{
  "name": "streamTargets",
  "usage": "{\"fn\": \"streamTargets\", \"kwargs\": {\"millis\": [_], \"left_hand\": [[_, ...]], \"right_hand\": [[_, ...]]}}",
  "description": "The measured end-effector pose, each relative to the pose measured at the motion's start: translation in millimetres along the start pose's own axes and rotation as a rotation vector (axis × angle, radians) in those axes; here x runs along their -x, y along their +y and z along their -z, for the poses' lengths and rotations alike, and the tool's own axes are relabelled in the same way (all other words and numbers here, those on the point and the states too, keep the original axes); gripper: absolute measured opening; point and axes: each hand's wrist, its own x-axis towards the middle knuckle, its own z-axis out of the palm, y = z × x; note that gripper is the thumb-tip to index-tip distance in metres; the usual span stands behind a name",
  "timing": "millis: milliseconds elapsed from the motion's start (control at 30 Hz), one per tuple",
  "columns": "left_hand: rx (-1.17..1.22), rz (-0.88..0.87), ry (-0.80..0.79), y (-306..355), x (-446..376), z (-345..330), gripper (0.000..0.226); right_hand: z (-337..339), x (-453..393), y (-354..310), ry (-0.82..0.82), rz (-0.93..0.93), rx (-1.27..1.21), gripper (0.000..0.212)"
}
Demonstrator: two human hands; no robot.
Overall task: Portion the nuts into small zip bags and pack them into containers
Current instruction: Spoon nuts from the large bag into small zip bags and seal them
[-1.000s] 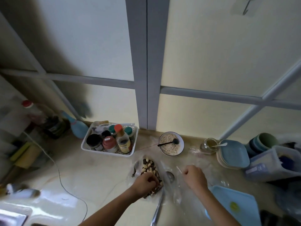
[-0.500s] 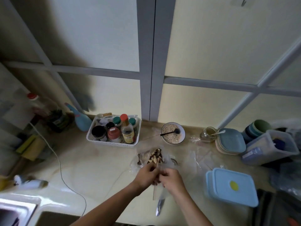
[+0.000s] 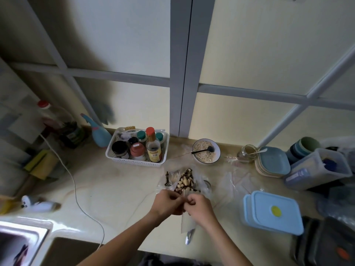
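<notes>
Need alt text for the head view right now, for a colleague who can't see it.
Both hands, left and right, pinch the top of a small clear zip bag over the counter, just before an open bag of mixed nuts. A lidded blue container sits to the right.

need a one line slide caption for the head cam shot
Both hands, left and right, pinch a small zip bag at the counter, in front of the nuts.

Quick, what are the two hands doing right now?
Left hand: fingers pinch the top of the small zip bag.
Right hand: fingers curled, pinching the same bag's top.
</notes>
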Motion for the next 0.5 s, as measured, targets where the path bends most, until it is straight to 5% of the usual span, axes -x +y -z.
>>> {"fn": "streamTargets", "kwargs": {"millis": [200,500], "left_hand": [[-0.019,-0.021,0.084,-3,-3,-9,0.022],[0.056,-0.003,-0.019,-13,0,-14,0.027]], "right_hand": [[-11,5,0,0.141,0.018,-0.053,0.022],[-11,5,14,0.03,0.004,0.01,0.034]]}}
